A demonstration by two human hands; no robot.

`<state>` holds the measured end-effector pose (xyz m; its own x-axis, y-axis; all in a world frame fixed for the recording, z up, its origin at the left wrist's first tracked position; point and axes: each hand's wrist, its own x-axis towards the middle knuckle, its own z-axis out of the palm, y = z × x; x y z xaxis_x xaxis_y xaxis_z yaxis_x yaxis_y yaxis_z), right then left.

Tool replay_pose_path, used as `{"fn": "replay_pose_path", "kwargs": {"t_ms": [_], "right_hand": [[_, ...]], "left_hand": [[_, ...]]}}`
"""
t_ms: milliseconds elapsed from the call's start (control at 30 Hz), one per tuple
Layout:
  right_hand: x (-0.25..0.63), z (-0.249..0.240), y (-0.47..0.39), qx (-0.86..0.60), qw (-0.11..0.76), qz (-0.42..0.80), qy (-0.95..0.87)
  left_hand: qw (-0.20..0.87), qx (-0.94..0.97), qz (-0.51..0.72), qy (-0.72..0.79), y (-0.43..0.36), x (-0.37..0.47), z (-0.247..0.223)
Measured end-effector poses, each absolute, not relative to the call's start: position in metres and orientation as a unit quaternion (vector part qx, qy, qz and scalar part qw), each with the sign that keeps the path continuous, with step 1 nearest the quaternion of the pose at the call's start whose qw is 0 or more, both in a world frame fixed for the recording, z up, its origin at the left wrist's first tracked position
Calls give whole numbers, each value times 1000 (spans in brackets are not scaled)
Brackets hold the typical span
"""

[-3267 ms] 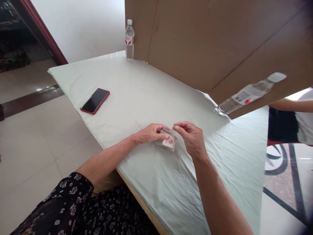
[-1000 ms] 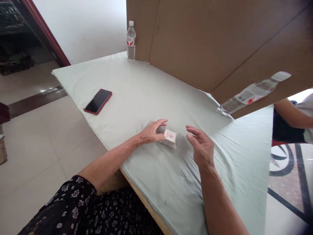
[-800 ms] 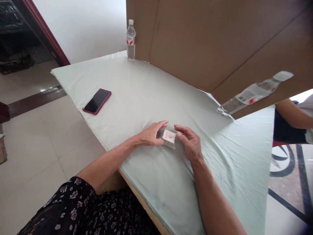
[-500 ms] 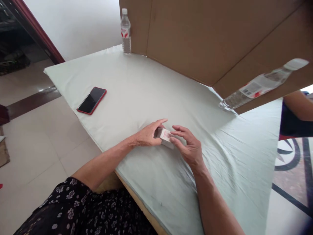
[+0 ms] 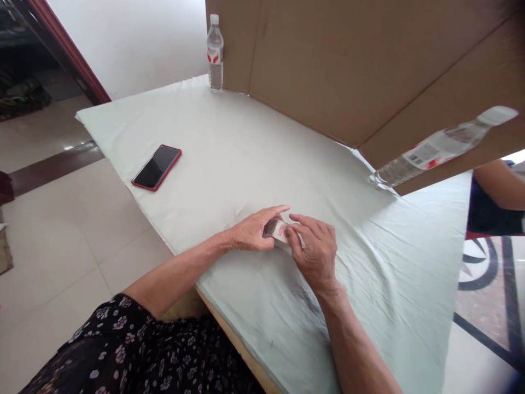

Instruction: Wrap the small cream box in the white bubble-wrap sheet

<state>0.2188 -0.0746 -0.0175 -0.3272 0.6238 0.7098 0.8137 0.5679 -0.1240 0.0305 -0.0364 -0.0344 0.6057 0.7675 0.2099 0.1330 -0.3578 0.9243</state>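
Observation:
A small white box with red print (image 5: 281, 231) is held low over the cloth-covered table (image 5: 229, 164), near its front edge. My left hand (image 5: 256, 230) is closed round the box's left end, thumb on the near side and fingers on the far side; the index finger points out past it. Against the right end of the box are the bent thumb and fingers of my right hand (image 5: 315, 246). Fingers hide both ends of the box, and I cannot make out its print.
A red-edged phone (image 5: 157, 167) lies at the left. One water bottle (image 5: 215, 54) stands at the back corner; another bottle (image 5: 435, 150) is at the right, both against a large cardboard panel (image 5: 311, 65). Beyond the panel, a person's arm (image 5: 498, 183) shows at the right edge.
My right hand's fingers have closed in on the right end of the box, and its thumb has bent over it. My left hand keeps its grip. The view has shifted slightly.

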Motion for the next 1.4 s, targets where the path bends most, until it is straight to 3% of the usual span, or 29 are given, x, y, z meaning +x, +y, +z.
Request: {"fn": "replay_pose_path", "kwargs": {"t_ms": [600, 833, 1000, 1100, 1233, 1333, 1400], "right_hand": [[249, 9, 12, -562, 352, -36, -748], [253, 5, 43, -597, 437, 40, -671], [243, 3, -6, -641, 534, 109, -540], [234, 3, -50, -672, 431, 170, -577], [223, 0, -75, -694, 323, 138, -628], [225, -2, -72, -706, 283, 132, -636], [232, -1, -69, -708, 296, 153, -623]], "left_hand": [[604, 658, 328, 308, -35, 36, -32], [696, 559, 335, 301, -31, 39, -33], [732, 474, 354, 339, -30, 38, -29], [732, 469, 355, 344, -31, 37, -26], [712, 494, 359, 347, -31, 37, -27], [675, 538, 357, 357, -33, 36, -27], [591, 605, 373, 383, -35, 34, -25]]}}
